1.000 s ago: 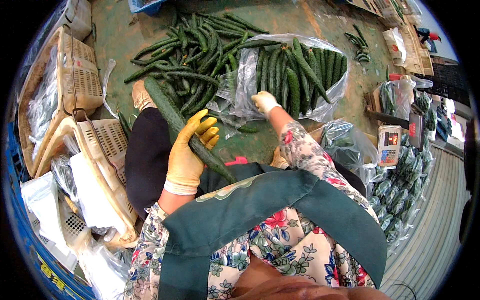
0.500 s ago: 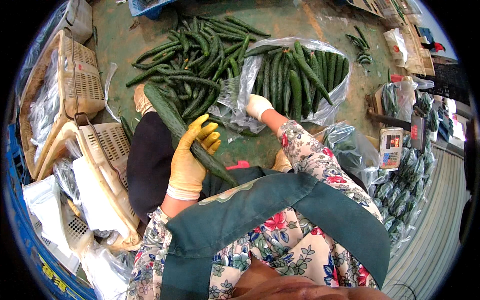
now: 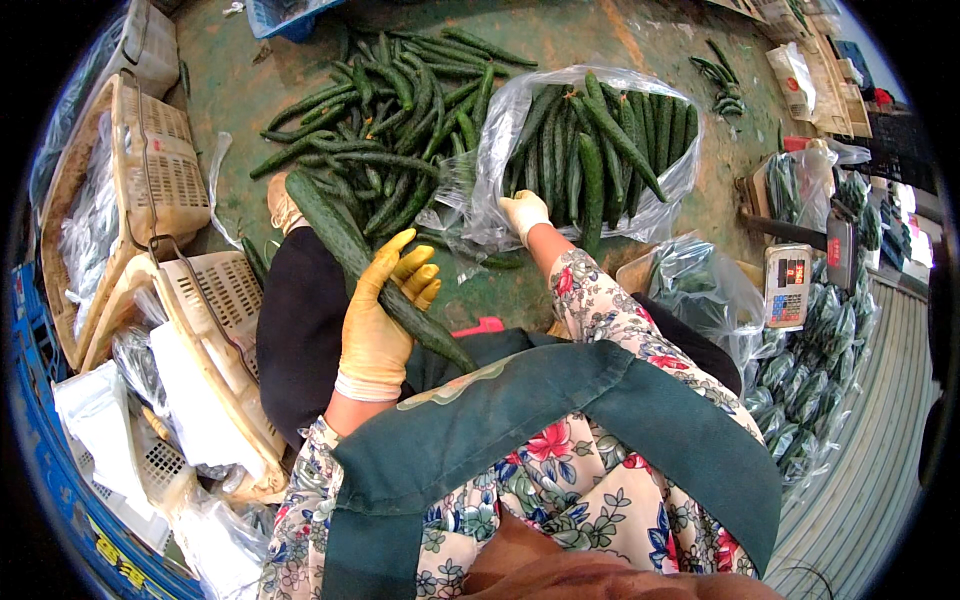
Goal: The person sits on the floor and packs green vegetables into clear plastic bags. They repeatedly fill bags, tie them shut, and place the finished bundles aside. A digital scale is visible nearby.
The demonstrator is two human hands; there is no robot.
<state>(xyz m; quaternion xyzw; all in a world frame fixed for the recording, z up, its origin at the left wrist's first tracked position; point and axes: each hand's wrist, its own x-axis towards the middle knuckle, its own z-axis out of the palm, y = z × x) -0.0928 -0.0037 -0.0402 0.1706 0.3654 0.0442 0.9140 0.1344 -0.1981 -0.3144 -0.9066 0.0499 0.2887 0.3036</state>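
Note:
My left hand point(image 3: 378, 325), in a pale yellow glove stained at the fingertips, is closed around a long dark green cucumber point(image 3: 335, 232). The cucumber slants from my left knee down to my apron. My right hand point(image 3: 524, 213), in a pale glove, is closed on the near left edge of a clear plastic bag point(image 3: 487, 150). Inside the bag, several cucumbers point(image 3: 592, 180) lie side by side, with a few across the top. Left of the bag is a heap of loose cucumbers point(image 3: 385, 130) on the green floor.
Cream plastic crates point(image 3: 165, 160) holding plastic film and bags stand at left. A blue crate point(image 3: 285, 15) is at the far edge. On the right are a digital scale point(image 3: 788, 285), bagged cucumbers point(image 3: 815, 370) and another clear bag point(image 3: 700, 285). A few small cucumbers point(image 3: 722, 80) lie far right.
My right hand has moved slightly right along the bag's edge. The cucumber at the bag's left side now slants inside it, where it lay nearly crosswise. My left hand is about where it was.

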